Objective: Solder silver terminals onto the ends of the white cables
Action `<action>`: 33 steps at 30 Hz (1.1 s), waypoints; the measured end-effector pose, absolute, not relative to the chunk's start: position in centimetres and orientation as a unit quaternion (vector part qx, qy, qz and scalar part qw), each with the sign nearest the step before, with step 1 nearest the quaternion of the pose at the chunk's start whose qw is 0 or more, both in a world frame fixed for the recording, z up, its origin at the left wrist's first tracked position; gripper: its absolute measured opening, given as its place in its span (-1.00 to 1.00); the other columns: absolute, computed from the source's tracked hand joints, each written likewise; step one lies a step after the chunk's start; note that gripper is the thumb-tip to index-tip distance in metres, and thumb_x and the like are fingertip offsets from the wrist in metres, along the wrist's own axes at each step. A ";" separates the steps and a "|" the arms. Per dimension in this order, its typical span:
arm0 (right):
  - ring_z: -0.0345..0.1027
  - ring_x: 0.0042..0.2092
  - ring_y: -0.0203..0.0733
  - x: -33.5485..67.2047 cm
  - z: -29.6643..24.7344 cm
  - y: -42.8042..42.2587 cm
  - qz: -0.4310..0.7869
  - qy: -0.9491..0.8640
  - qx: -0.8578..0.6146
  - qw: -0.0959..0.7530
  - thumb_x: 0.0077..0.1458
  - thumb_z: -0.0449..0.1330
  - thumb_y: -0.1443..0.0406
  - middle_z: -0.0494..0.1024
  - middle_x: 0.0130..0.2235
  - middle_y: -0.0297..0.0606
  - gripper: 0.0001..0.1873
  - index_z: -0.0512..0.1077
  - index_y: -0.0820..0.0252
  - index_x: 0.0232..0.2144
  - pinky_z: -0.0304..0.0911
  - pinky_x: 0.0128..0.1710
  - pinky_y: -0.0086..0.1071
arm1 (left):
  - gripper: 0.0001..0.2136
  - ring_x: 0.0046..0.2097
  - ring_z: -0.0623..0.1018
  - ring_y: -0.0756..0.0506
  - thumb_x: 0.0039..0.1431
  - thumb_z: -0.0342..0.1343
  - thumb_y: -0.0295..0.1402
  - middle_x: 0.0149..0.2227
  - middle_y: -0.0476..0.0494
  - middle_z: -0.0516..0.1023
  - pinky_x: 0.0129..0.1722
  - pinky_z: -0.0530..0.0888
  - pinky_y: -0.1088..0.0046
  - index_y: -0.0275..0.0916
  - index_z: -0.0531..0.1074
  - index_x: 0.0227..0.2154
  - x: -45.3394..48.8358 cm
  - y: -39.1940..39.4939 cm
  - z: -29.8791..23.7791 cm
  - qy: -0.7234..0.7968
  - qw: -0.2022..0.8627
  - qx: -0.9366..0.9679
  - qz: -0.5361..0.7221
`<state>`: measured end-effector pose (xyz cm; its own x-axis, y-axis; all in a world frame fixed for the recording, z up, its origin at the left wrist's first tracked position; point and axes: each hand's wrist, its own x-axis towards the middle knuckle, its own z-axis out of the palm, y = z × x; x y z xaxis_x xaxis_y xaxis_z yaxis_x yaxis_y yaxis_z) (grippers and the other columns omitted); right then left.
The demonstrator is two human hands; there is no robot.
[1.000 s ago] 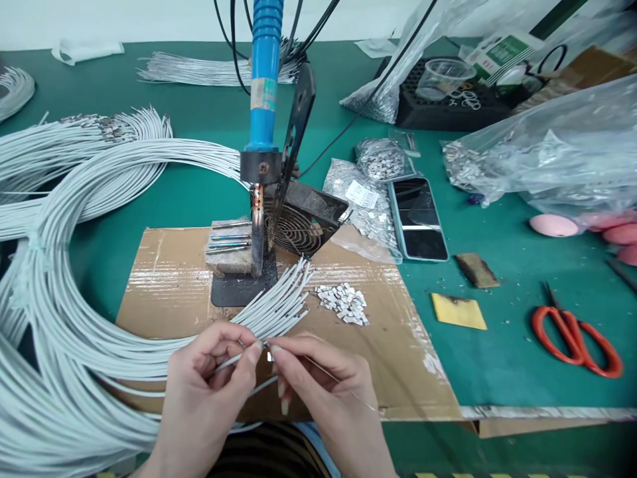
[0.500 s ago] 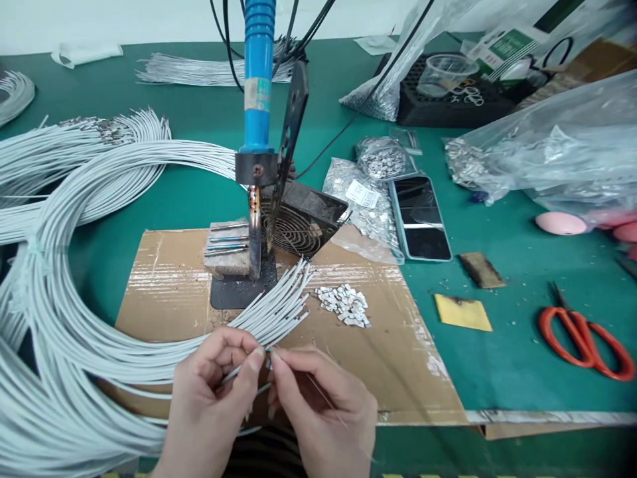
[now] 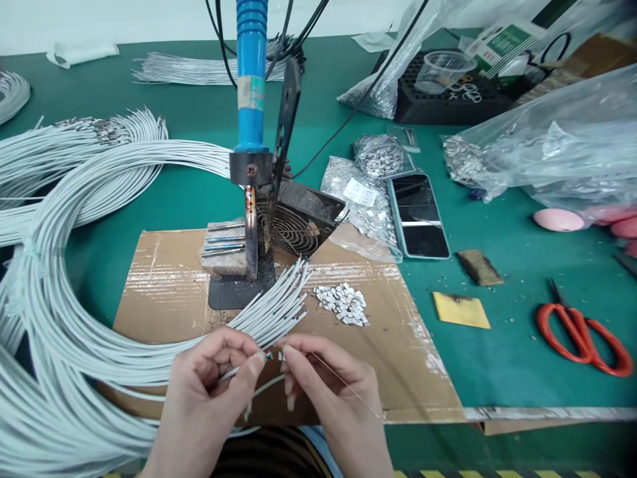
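Over cardboard (image 3: 398, 358), L hand (image 3: 209, 392) pinch-grip on wire (image 3: 233, 371), R hand (image 3: 328, 392) pinch-grip on clip (image 3: 280, 356)

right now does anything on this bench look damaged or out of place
The cardboard is scuffed, its top layer peeling in pale patches. The yellow pad right of it carries dark stains. Small metal pieces lie loose beyond the left hand, which pinches a white wire.

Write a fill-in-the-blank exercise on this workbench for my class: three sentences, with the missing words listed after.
The left hand pinches a thin ____ wire close to the right hand.
The upright soldering iron has a ____ handle.
The small pile of metal pieces lies on a sheet of ____.
Missing words: white; blue; cardboard.
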<state>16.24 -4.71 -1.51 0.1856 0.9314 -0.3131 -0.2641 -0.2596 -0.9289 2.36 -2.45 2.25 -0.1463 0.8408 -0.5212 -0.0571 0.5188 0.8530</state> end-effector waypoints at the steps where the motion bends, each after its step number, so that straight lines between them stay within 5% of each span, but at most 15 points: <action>1: 0.42 -0.56 -0.27 16.2 -1.4 -4.7 0.568 -0.285 -0.563 0.529 0.15 0.42 0.16 0.55 -0.53 -0.31 -0.82 0.71 0.15 -0.35 0.46 -0.57 -0.46 | -0.86 -0.59 0.29 0.08 -0.13 0.43 -0.37 -0.66 0.10 0.40 -0.57 0.25 0.64 -0.24 0.57 -0.56 2.4 -2.5 2.3 0.650 0.579 0.303 0.388; 5: 0.39 -0.55 -0.33 16.0 -0.9 -4.4 0.557 -0.289 -0.540 0.561 0.13 0.43 0.22 0.55 -0.49 -0.34 -0.89 0.70 0.10 -0.40 0.42 -0.56 -0.51 | -0.89 -0.52 0.44 0.03 -0.10 0.40 -0.37 -0.60 0.06 0.51 -0.50 0.39 0.62 -0.21 0.56 -0.56 2.8 -2.7 2.5 0.661 0.548 0.329 0.393; 14: 0.50 -0.42 -0.26 16.3 -1.3 -4.0 0.396 -0.456 -0.551 0.576 0.16 0.37 0.42 0.66 -0.37 -0.31 -0.77 0.75 -0.05 -0.26 0.49 -0.38 -0.43 | -0.89 -0.54 0.33 0.05 -0.11 0.38 -0.35 -0.59 0.02 0.50 -0.57 0.25 0.62 -0.21 0.56 -0.57 2.5 -2.7 2.3 0.681 0.525 0.364 0.359; 21: 0.49 -0.44 -0.26 16.7 -1.7 -3.5 0.449 -0.444 -0.524 0.571 0.17 0.38 0.38 0.65 -0.40 -0.31 -0.79 0.76 -0.06 -0.26 0.43 -0.46 -0.46 | -0.89 -0.45 0.54 -0.01 -0.10 0.40 -0.39 -0.49 -0.01 0.59 -0.44 0.47 0.60 -0.19 0.57 -0.59 2.5 -2.3 2.5 0.650 0.556 0.344 0.387; 33: 0.53 -0.38 -0.25 17.1 -1.3 -3.2 0.489 -0.458 -0.513 0.536 0.17 0.38 0.40 0.67 -0.38 -0.30 -0.75 0.76 -0.10 -0.22 0.43 -0.44 -0.47 | -0.88 -0.41 0.60 -0.03 -0.12 0.39 -0.46 -0.48 -0.02 0.62 -0.36 0.53 0.59 -0.20 0.55 -0.62 2.8 -1.7 2.7 0.637 0.560 0.342 0.405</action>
